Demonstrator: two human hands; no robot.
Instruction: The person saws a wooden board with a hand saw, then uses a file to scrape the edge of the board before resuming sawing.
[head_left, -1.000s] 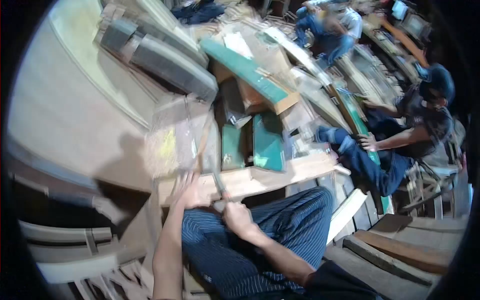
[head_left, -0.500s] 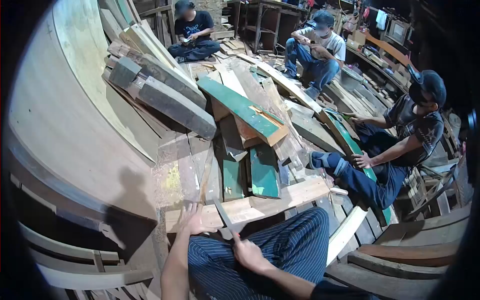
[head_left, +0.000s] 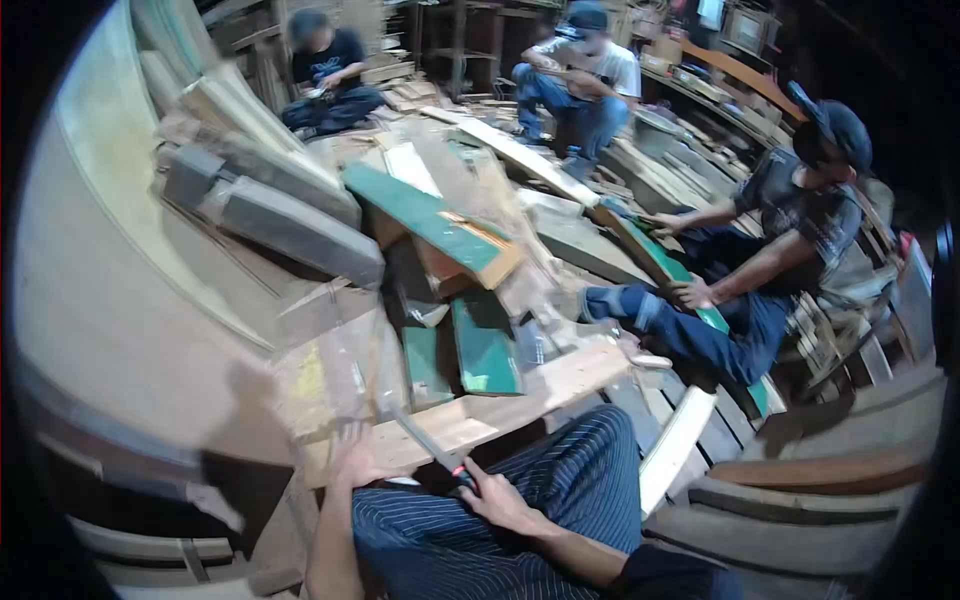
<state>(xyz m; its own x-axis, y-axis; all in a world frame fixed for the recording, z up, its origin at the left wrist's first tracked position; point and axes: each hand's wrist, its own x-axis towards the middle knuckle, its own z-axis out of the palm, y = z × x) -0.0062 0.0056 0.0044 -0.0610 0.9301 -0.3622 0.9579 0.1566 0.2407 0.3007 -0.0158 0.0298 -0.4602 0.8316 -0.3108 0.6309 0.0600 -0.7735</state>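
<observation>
A long pale wooden board (head_left: 575, 378) lies crosswise in front of my legs, with a cut-out along its edge. My left hand (head_left: 354, 460) rests flat on the board's left end, fingers stretched out. My right hand (head_left: 500, 503) is closed round the red-and-black handle of a hand tool with a long flat grey blade (head_left: 428, 440). The blade slants up and left across the board, close to my left hand. Whether it is a file, a saw or a knife I cannot make out.
Green-painted planks (head_left: 430, 222) and dark grey timber beams (head_left: 295, 230) are piled ahead. A curved wooden panel (head_left: 110, 270) stands at the left. One person (head_left: 800, 220) sits at the right, holding a green board (head_left: 650, 250). Two more people sit farther back.
The view has swung, so the surroundings sit farther left and are blurred. The blade has slid down toward me along the board, showing more of its handle. My left hand stays on the board.
</observation>
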